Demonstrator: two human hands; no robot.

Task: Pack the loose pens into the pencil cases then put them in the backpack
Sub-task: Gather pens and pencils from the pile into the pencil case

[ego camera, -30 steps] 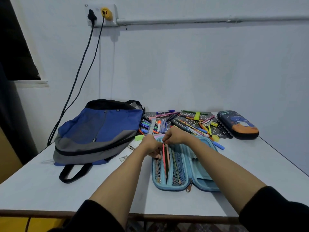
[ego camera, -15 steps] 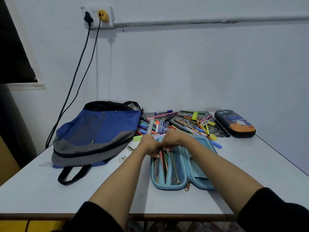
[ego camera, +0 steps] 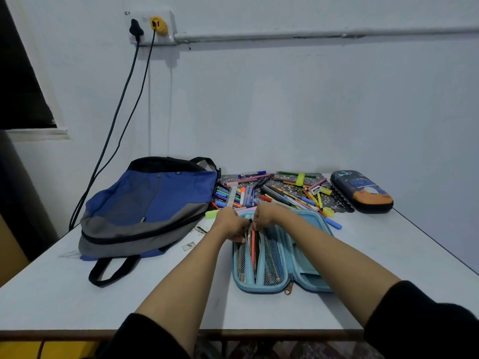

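A few pens [ego camera: 253, 251] are seen slid lengthwise into the mesh pockets of the blue case [ego camera: 311, 222], which is laid open on the table [ego camera: 388, 255] near its front edge. Their far ends are pinched by the curled fingers of the left hand [ego camera: 231, 225] and the right hand [ego camera: 267, 216], which are brought together at the top of the pockets; whether a pocket's edge is gripped as well cannot be told. The packing is judged to be at an early stage: most of the loose pens [ego camera: 280, 190] are left in a heap on a mat [ego camera: 339, 203] just behind the blue case. A dark case [ego camera: 361, 190] is laid shut to the right of the heap, apparently not yet filled. The backpack [ego camera: 147, 206] is laid flat to the left, and neither case has been put into it.
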